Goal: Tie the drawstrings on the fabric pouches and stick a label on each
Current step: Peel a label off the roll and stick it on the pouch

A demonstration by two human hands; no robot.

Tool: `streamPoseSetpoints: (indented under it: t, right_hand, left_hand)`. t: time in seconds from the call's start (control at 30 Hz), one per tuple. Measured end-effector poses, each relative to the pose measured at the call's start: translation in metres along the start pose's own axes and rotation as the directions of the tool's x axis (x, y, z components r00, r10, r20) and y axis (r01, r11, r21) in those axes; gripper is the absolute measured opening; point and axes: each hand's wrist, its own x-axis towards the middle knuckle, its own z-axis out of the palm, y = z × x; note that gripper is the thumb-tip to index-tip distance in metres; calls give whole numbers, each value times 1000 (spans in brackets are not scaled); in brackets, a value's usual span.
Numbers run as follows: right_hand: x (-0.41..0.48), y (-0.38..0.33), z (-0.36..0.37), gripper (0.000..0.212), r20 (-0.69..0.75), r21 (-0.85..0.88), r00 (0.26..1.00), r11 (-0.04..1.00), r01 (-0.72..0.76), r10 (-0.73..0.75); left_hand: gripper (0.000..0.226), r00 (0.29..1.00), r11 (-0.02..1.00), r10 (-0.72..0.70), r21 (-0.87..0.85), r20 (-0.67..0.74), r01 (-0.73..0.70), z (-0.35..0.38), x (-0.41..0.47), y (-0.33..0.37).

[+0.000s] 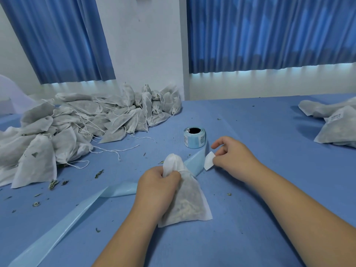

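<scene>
Now the right hand (231,157) pinches a label (209,160); the pouch (189,201), neck gripped by the left hand (157,183), lies toward seven o'clock, lengthwise eleven-to-five.

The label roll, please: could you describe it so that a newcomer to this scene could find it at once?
Start at the blue-covered table and look just right of the big heap of grey pouches. There, beyond the right hand, stands the label roll. It is the only small round thing, pale blue with a dark hollow core.
</scene>
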Motion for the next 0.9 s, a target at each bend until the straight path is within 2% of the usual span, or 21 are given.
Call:
streamPoseSetpoints:
  t: [0.17,0.23,0.33,0.43,0.5,0.53,0.6,0.67,0.8,0.9]
  right_hand:
    - [1,1,-13,20,9,-54,997,996,-72,73]
    - [-2,-3,-20,20,-5,14,997,997,-80,80]
    - [-15,-19,-28,23,100,309,995,950,-40,10]
    - [-32,-41,-31,20,251,633,949,774,-11,-193]
    - [-43,-52,-30,19,302,752,899,659,-19,-319]
    - [-47,-57,-28,18,307,772,880,635,-9,-361]
    - [-53,-62,-23,16,285,746,875,664,54,-392]
    - [-54,-63,-16,15,235,644,895,750,150,-380]
    - [-52,-55,-4,26,112,451,923,847,282,-367]
    - [-51,-48,2,25,32,257,901,874,412,-433]
  left_hand:
    - [33,999,1000,9,-5,-38,-9,-2,-1,-1]
    - [26,996,999,51,-7,-69,-52,-2,-2,0]
    - [20,996,987,64,-146,-67,-74,-3,-8,5]
    - [12,998,933,48,-357,34,-33,-4,-14,11]
    - [22,991,902,45,-431,129,15,-4,-15,12]
    - [24,981,884,31,-463,193,63,-4,-15,12]
    - [19,947,856,4,-491,323,163,-5,-15,12]
    - [12,908,845,0,-486,418,223,-6,-16,13]
    - [25,872,808,-4,-511,490,291,-9,-14,11]
    - [16,843,788,-13,-513,538,340,-10,-15,13]
